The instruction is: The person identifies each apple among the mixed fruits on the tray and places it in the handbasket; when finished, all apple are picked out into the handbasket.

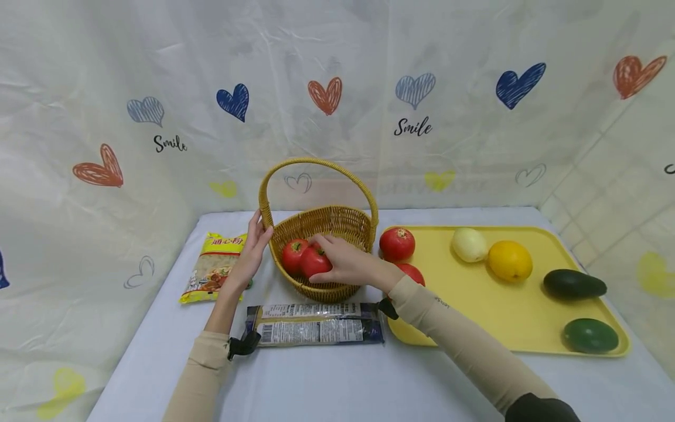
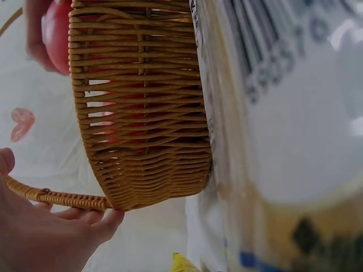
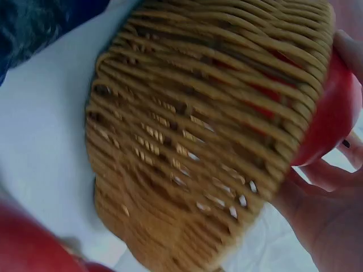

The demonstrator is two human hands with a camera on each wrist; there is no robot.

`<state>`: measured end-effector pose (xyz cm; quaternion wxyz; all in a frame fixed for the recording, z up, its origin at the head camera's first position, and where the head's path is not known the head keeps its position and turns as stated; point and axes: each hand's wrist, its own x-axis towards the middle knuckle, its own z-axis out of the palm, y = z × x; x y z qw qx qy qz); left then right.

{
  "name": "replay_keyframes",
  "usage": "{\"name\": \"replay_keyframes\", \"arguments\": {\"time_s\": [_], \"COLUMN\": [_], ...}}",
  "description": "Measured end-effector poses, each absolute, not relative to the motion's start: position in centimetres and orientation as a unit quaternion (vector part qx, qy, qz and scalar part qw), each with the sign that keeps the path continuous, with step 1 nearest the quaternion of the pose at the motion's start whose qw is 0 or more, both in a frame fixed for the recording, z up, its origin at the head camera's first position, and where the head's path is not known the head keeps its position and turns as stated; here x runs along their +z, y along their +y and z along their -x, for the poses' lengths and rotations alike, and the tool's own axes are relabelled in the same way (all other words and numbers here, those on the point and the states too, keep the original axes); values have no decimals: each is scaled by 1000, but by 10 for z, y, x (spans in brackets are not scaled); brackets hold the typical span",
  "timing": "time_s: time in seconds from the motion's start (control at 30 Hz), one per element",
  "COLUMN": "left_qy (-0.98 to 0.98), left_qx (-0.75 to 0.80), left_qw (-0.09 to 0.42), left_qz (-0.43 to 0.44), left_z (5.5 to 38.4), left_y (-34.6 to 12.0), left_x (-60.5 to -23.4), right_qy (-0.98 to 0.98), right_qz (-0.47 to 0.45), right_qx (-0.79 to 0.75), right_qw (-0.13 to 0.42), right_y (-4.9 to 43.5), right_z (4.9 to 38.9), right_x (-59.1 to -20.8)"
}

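A wicker basket (image 1: 329,220) with a tall arched handle stands mid-table. My left hand (image 1: 252,252) grips the left foot of its handle (image 1: 265,202); in the left wrist view, the thumb and fingers lie on either side of the handle. Inside the basket's rim, my right hand (image 1: 345,261) holds a red apple (image 1: 316,262). Another red apple (image 1: 293,256) lies against it on the left. Through the weave, the left wrist view shows red fruit within the basket. In the right wrist view, the held apple (image 3: 332,110) shows past the rim, with fingers around it.
At right, a yellow tray (image 1: 490,328) carries red apples (image 1: 397,244), an onion (image 1: 469,245), a lemon-yellow fruit (image 1: 510,261) and two dark green fruits (image 1: 575,284). A long flat package (image 1: 316,324) lies before the basket; a yellow pasta bag (image 1: 213,266) lies left.
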<state>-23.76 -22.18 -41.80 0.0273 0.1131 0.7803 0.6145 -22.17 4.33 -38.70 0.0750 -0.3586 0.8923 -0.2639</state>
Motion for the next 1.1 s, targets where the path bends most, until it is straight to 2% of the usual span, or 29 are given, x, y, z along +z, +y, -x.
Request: {"name": "replay_keyframes", "arguments": {"time_s": [0.53,1.1], "left_qy": [789,786], "left_qx": [603,609], "left_qw": [23,29], "left_qz": [-114,-104], "left_z": [241,236], "left_y": [-222,-222], "left_x": [-412,-419], "right_qy": [897,899], "right_qz": [358,359], "right_qx": [-233,-207], "right_qw": [114,143], "right_y": [20,21], "right_z": [224,218], "right_x": [-388,-402]}}
